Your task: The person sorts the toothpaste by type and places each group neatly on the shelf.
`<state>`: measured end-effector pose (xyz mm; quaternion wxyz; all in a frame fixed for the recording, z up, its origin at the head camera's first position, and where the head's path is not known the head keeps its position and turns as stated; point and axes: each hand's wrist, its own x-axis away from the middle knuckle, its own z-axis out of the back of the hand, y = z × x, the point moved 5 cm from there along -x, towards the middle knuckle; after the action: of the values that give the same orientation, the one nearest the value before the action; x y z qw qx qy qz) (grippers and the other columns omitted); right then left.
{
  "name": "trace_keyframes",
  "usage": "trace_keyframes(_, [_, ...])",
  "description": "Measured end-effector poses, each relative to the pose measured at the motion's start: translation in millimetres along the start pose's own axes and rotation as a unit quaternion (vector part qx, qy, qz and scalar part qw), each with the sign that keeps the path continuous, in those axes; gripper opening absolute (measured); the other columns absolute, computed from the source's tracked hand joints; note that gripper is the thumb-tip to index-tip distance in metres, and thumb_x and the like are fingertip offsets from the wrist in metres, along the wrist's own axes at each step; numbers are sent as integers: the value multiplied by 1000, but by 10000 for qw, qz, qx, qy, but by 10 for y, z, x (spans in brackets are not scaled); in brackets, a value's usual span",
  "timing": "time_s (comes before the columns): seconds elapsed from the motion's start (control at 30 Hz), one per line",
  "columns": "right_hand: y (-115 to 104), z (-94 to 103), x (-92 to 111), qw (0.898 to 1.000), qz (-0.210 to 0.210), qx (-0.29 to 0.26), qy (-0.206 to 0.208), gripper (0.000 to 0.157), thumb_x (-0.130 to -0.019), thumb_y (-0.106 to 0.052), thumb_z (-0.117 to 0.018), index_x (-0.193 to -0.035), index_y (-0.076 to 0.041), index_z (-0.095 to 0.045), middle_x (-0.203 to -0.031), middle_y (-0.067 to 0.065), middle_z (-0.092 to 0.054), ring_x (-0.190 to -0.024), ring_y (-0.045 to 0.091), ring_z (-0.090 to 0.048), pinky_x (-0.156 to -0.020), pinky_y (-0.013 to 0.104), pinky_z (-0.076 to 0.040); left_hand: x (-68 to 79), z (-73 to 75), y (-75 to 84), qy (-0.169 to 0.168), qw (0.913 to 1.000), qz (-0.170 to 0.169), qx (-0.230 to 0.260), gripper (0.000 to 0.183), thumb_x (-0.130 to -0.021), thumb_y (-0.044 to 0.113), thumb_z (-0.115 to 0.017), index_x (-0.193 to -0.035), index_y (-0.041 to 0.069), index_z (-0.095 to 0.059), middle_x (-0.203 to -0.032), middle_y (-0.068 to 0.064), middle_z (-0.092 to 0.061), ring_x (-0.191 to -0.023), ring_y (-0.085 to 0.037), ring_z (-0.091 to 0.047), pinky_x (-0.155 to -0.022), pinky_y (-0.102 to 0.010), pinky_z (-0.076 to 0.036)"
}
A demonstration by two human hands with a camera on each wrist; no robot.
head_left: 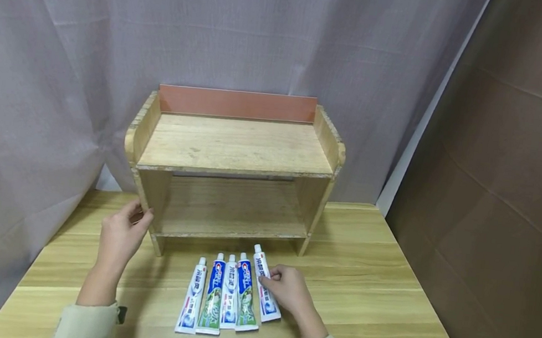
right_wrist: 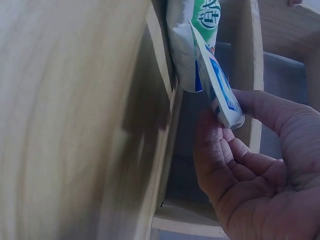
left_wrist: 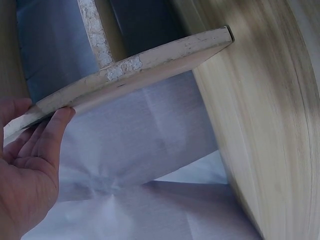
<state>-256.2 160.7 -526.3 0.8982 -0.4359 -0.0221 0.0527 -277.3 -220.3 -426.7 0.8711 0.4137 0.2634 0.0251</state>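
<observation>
A two-tier wooden shelf [head_left: 235, 145] stands on the table. My left hand [head_left: 117, 241] grips the front edge of its left side panel [left_wrist: 160, 57], thumb on one face and fingers on the other. In front of the shelf several toothpaste tubes lie side by side, caps toward it. The rightmost is a white toothpaste tube [head_left: 269, 306], slightly tilted, which my right hand [head_left: 293, 293] pinches between thumb and fingers. In the right wrist view this tube [right_wrist: 220, 85] appears nearly edge-on. Left of it lie a blue-green tube [head_left: 247, 297], a white tube [head_left: 229, 298] and others.
A reddish-brown strip [head_left: 238, 104] runs along the back of the upper tier. Grey curtain [head_left: 247, 27] hangs behind the shelf, and a brown curtain [head_left: 512, 163] borders the right side. The wood-grain table [head_left: 385, 316] extends around the tubes.
</observation>
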Motion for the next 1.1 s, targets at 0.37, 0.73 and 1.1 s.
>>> trace_keyframes(0.37, [-43, 45, 0, 9999, 15, -130, 4, 24, -85, -24, -79, -92, -3, -70, -75, 2, -67, -58, 12, -60, -51, 26, -57, 4, -1, -5, -25, 10000, -10, -13, 32, -98, 21, -62, -123, 1, -68, -110, -21, -73, -100, -37, -72, -84, -48, -61])
trace_keyframes(0.73, [-117, 112, 27, 9998, 73, -163, 12, 26, -86, -25, -79, -93, -2, -70, -76, 2, -68, -60, 12, -61, -53, 24, -58, 0, -9, -17, -11, 10000, 41, -14, 33, -98, 22, -63, -123, 3, -68, -111, -20, -73, -100, -36, -72, -85, -49, -61])
trace_keyframes(1.1, [-231, 185, 71, 9995, 142, -286, -11, 27, -85, -29, -80, -91, -4, -70, -76, 2, -67, -62, 13, -61, -55, 24, -57, 11, 2, -7, -51, 10000, 30, -19, 33, -98, 21, -61, -123, 0, -68, -110, -21, -73, -100, -39, -72, -85, -49, -61])
